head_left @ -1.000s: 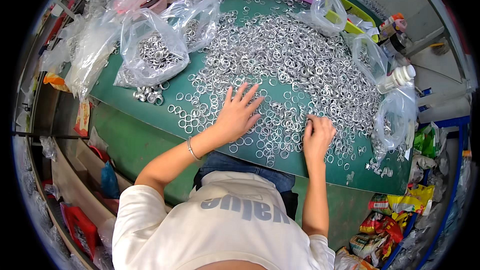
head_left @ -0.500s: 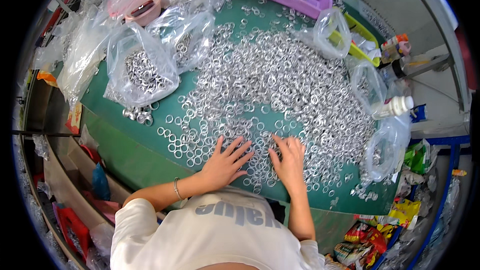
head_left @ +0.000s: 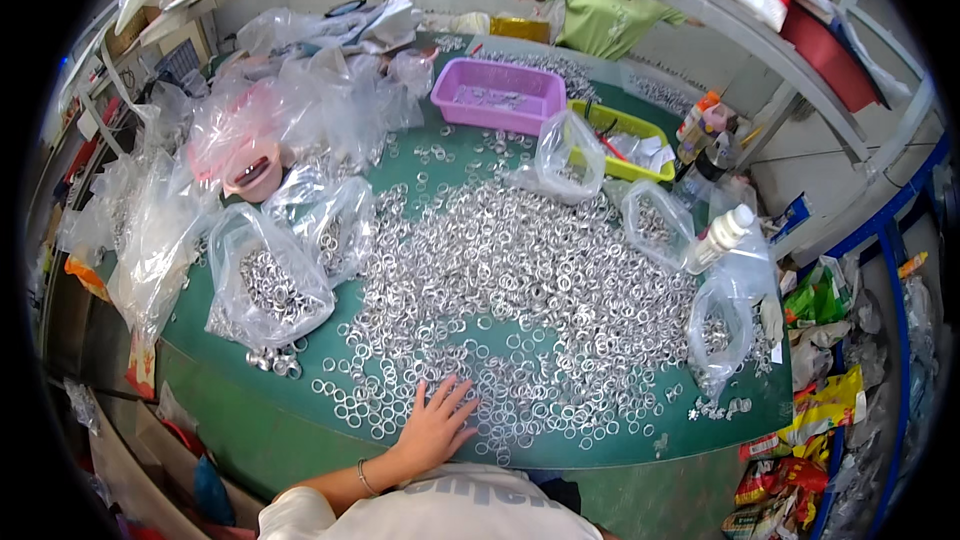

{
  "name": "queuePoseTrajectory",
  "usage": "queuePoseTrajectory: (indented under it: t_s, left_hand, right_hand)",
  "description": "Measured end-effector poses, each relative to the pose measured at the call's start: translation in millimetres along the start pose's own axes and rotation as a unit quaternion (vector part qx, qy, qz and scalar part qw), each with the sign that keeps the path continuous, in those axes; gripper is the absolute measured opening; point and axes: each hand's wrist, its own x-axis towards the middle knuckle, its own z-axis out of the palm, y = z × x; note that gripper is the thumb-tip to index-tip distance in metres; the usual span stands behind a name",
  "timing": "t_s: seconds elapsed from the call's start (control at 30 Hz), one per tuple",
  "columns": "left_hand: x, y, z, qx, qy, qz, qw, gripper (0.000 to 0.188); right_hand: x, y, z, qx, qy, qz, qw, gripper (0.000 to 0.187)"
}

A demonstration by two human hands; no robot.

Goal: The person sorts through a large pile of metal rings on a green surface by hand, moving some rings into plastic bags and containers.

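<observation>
Silver metal rings [head_left: 520, 290] lie in a wide heap across the middle of the green tabletop [head_left: 250, 410], thinning out to scattered single rings at the near edge. At that near edge the left hand [head_left: 437, 425] rests flat on the rings, fingers spread, palm down, gripping nothing. The right hand is out of view. To the left of the heap, a clear plastic bag [head_left: 268, 285] partly filled with rings lies open on the tabletop, with a few rings spilled just beside it on its near side. More clear bags sit further left and at the far left, bunched together. On the right, 2 smaller bags [head_left: 720, 330] with rings lie near a white bottle [head_left: 722, 235]. At the far side stands a purple tray [head_left: 497, 95], and just to its right a yellow tray [head_left: 625, 140]. Beyond the tabletop, a person in a green shirt [head_left: 605, 15] is partly in view.
</observation>
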Motion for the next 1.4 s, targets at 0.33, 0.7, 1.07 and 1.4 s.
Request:
queuePoseTrajectory:
  t_s: [0.33, 0.7, 1.07, 1.4]
  left_hand:
    - [-3.6, 0.1, 2.0, 0.026, 0.032, 0.024, 0.999, 0.044]
    - [-10.1, -4.8, 3.4, 0.014, 0.047, 0.031, 0.998, 0.045]
    - [-19.2, -17.1, 9.2, -0.238, 0.179, 0.084, 0.951, 0.031]
    - [-146.8, -77.4, 45.3, -0.431, -0.131, -0.099, 0.887, 0.042]
  right_hand:
    - [-3.8, 7.4, 41.2, 0.048, 0.047, 0.049, 0.997, 0.038]
    - [23.3, -22.4, -28.7, 0.017, 0.036, -0.16, 0.986, 0.037]
    - [20.7, -75.0, -98.5, 0.023, 0.153, -0.2, 0.967, 0.033]
    - [30.4, -42.9, -94.6, 0.005, -0.006, -0.149, 0.989, 0.047]
